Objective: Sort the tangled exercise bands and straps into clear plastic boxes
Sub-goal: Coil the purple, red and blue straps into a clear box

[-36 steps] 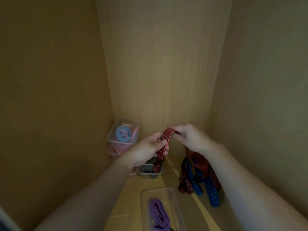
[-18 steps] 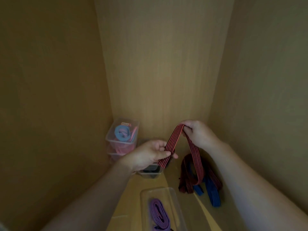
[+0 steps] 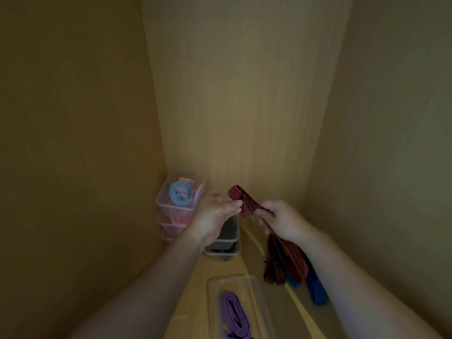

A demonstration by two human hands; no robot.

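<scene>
The right hand (image 3: pixel 281 220) pinches the red-and-black striped strap (image 3: pixel 241 200), its fingers pressed together around it. The folded end lies against the spread fingers (image 3: pixel 231 205) of the left hand (image 3: pixel 217 211). Below the right fingers the strap hangs toward blue bands (image 3: pixel 315 288).

Two hands: left (image 3: pixel 215 211), right (image 3: pixel 281 220). Clear boxes: stack far left (image 3: pixel 179 192), one centre (image 3: pixel 221 248), one near (image 3: pixel 234 285).
</scene>
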